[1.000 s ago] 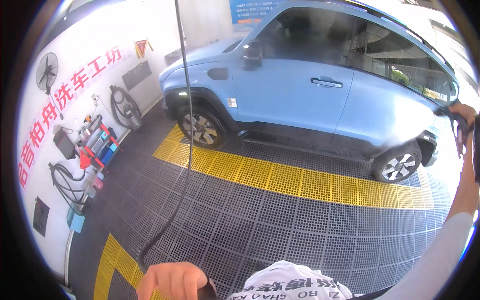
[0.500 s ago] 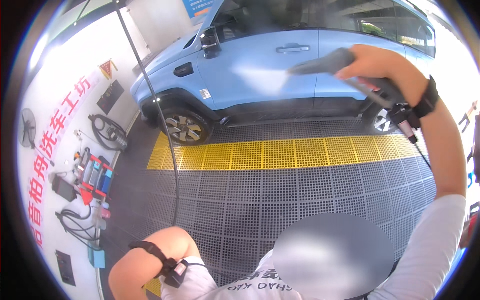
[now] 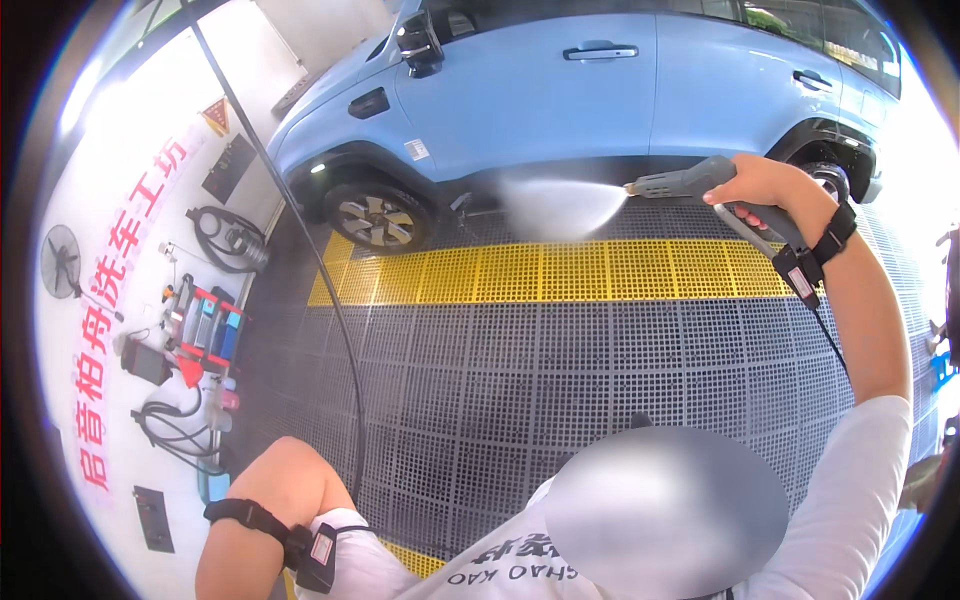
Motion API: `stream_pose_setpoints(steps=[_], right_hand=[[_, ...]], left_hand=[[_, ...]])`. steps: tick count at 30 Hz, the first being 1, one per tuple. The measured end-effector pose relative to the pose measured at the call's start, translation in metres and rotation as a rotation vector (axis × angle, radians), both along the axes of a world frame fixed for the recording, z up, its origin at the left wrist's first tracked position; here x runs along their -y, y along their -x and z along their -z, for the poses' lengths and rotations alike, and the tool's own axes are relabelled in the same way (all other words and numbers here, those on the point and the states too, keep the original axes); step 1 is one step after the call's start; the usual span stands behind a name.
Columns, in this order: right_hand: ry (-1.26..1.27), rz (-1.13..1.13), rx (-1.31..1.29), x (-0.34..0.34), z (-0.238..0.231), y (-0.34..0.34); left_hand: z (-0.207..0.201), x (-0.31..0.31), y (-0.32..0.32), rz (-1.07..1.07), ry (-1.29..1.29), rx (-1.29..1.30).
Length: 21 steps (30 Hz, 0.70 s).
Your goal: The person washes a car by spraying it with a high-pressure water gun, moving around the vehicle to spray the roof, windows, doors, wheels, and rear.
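My right hand (image 3: 768, 186) grips a grey pressure washer spray gun (image 3: 685, 182) out to the right, fingers closed round its handle. From the brass-coloured nozzle a white fan of water (image 3: 568, 208) sprays leftward, passing in front of the lower sill of a light blue car (image 3: 540, 115). The car stands side-on, its front at the left. My left arm (image 3: 290, 480) is bent at the lower left with a black strap round it; the left hand is out of view.
A black hose (image 3: 330, 315) hangs from above to the floor. Dark grating (image 3: 520, 370) covers the floor, with a yellow strip (image 3: 500, 274) beside the car. Along the left wall are a fan (image 3: 62, 262), coiled hoses (image 3: 228, 240) and a red rack (image 3: 208, 322).
My right hand has lowered the spray gun, so the spray has dropped from the front door to sill height. The view has shifted, and my left arm sits lower left.
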State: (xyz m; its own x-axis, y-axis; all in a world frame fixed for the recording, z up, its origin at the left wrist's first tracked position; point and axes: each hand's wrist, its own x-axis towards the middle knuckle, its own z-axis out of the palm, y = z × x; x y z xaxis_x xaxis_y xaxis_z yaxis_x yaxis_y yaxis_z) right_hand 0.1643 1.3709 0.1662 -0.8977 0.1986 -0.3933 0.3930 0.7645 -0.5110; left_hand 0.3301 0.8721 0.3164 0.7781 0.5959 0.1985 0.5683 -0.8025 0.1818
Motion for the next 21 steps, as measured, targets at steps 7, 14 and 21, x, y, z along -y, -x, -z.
stream_pose_setpoints(steps=[7,14,21], right_hand=[[-0.07,0.36,-0.104,-0.248,0.067,-0.028],[0.16,0.67,-0.227,-0.404,0.111,-0.077],[0.394,0.83,-0.143,-0.458,0.215,-0.121]], left_hand=[[0.013,-0.087,0.017,-0.037,0.022,0.075],[0.024,-0.176,0.046,-0.052,-0.018,0.265],[0.051,-0.256,0.075,0.112,-0.133,0.686]])
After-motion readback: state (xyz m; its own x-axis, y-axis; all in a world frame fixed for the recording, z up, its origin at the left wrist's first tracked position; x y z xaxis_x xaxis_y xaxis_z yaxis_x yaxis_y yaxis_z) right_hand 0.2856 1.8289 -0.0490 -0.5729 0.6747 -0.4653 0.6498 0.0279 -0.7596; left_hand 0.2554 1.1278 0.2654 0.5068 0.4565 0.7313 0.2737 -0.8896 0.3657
